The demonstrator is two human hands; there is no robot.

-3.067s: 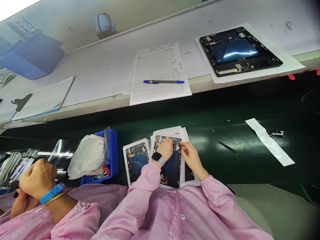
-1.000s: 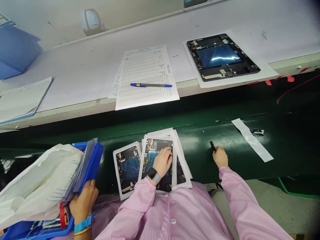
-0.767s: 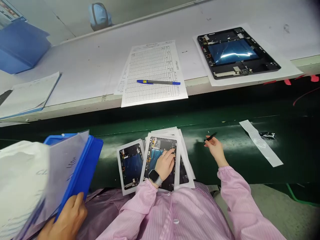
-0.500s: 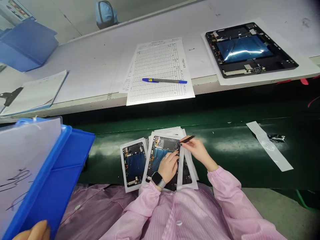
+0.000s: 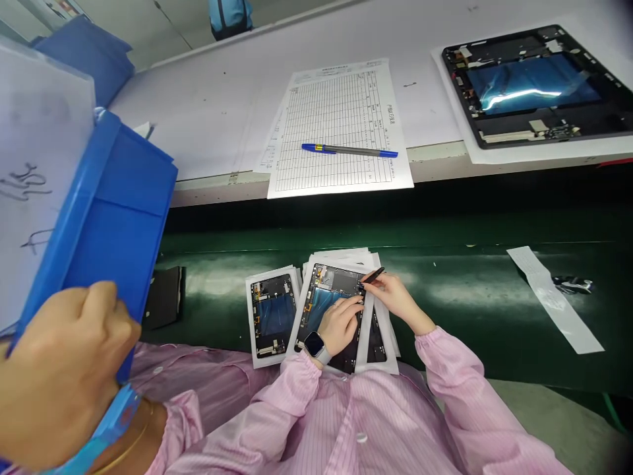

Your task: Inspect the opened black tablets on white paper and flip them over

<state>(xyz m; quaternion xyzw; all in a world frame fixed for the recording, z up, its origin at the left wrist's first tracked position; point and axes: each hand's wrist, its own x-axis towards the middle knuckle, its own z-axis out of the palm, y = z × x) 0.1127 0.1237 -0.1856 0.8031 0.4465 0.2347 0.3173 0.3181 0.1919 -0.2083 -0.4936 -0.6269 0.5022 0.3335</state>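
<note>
An opened tablet (image 5: pixel 316 300) with a blue-filmed battery area and bare inner parts lies on white sheets in front of me. My left hand (image 5: pixel 341 326), with a smartwatch on its wrist, rests on it with fingers stretched out. Over the tablet's upper right edge, my right hand (image 5: pixel 395 302) pinches what look like black tweezers (image 5: pixel 373 275); their tip is too small to make out. A second opened tablet (image 5: pixel 274 316) lies on white backing to the left. Part of another tablet (image 5: pixel 376 343) shows beneath, to the right.
At left, another person's hand (image 5: pixel 74 363) grips a blue folder or bin (image 5: pixel 123 218) with a sleeved paper. A printed form (image 5: pixel 341 119) with a pen (image 5: pixel 349 151) and a larger opened tablet (image 5: pixel 537 86) lie on the raised shelf. A white strip (image 5: pixel 554 300) lies right.
The other person's hand and blue item have risen at left, covering the clipboard. A dark flat object now shows there. My view has shifted slightly; both my hands stay at the tablet.
</note>
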